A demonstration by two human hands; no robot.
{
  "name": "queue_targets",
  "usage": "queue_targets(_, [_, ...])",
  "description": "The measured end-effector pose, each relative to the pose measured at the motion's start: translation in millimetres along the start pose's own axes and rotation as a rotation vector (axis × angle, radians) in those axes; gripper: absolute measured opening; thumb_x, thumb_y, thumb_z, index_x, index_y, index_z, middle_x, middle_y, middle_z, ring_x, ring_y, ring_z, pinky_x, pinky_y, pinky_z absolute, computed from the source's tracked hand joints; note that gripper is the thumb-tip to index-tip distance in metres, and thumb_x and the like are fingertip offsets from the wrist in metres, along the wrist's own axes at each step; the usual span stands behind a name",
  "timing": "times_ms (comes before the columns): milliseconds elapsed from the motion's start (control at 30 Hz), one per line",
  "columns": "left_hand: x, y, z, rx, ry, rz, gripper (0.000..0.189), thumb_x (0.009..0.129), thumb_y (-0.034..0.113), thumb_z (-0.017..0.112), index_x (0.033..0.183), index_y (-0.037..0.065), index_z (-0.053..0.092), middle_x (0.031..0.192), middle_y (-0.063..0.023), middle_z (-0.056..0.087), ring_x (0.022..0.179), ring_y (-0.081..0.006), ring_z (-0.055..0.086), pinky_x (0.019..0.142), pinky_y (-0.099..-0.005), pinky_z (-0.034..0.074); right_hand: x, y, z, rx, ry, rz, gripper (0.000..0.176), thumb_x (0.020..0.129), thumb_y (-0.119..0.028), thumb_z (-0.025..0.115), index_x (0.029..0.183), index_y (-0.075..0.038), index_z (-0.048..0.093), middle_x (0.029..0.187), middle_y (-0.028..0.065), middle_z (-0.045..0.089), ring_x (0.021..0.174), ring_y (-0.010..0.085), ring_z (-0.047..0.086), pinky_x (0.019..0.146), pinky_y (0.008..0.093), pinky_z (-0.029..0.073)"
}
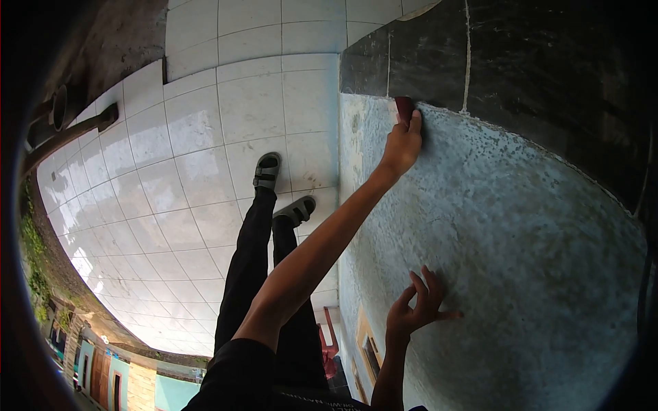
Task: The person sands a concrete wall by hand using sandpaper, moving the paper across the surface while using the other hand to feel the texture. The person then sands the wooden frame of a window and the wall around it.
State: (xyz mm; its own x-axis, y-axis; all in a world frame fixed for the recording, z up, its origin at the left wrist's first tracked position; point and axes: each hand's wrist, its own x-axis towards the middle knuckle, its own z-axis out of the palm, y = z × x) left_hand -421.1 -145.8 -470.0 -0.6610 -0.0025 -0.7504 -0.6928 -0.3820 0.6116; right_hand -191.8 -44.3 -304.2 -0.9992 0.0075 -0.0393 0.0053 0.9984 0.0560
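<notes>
My left hand [403, 145] reaches across to the blue wall [480, 226], its fingers closed on a folded piece of dark red sandpaper [404, 109]. The sandpaper lies at the upper edge of the blue surface, right by the border with the black tiles [428, 61]. Patches of worn, mottled paint show around this hand. Lower in the view, my right hand [416, 306] is at the same wall with its fingers spread and nothing in them.
White floor tiles [192, 137] meet the wall along a straight edge. My sandaled feet [267, 171] stand close to it. A curved brown post [68, 140] is at the left. Behind, a red chair [330, 342] stands near a window [370, 353].
</notes>
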Motion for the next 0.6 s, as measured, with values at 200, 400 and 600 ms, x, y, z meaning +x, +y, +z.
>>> queue_targets(200, [-70.5,25.0,24.2,-0.015,-0.075,0.259,0.065,0.102,0.046,0.035,0.136,-0.011,0.038,0.127,-0.037,0.05,0.12,-0.0456,0.051,0.103,-0.0414,0.037,0.6,0.5,-1.0,-0.034,-0.004,-0.016,0.027,0.085,-0.002,0.058,0.104,-0.019,0.065,0.118,-0.0012,0.065,0.117,0.0197,0.058,0.106,0.0586,-0.027])
queue_targets(400, [41.0,-13.0,-9.9,-0.011,-0.095,-0.066,0.066,0.101,0.047,0.036,0.139,-0.007,0.036,0.122,-0.0329,0.057,0.116,-0.044,0.055,0.099,-0.0401,0.04,-0.5,-0.9,-1.0,0.004,0.002,-0.006,0.027,0.085,-0.001,0.057,0.104,-0.019,0.065,0.118,-0.0012,0.065,0.117,0.0194,0.058,0.106,0.0591,-0.027])
queue_targets(600, [-62.4,19.3,16.4,-0.021,-0.184,0.127,0.065,0.103,0.045,0.035,0.146,-0.004,0.029,0.145,-0.0326,0.036,0.136,-0.0443,0.033,0.113,-0.0415,0.026,2.4,4.5,-3.9,0.111,0.142,-0.121,0.022,0.09,0.001,0.051,0.094,-0.016,0.066,0.111,0.0046,0.069,0.112,0.0229,0.062,0.114,0.0574,-0.014])
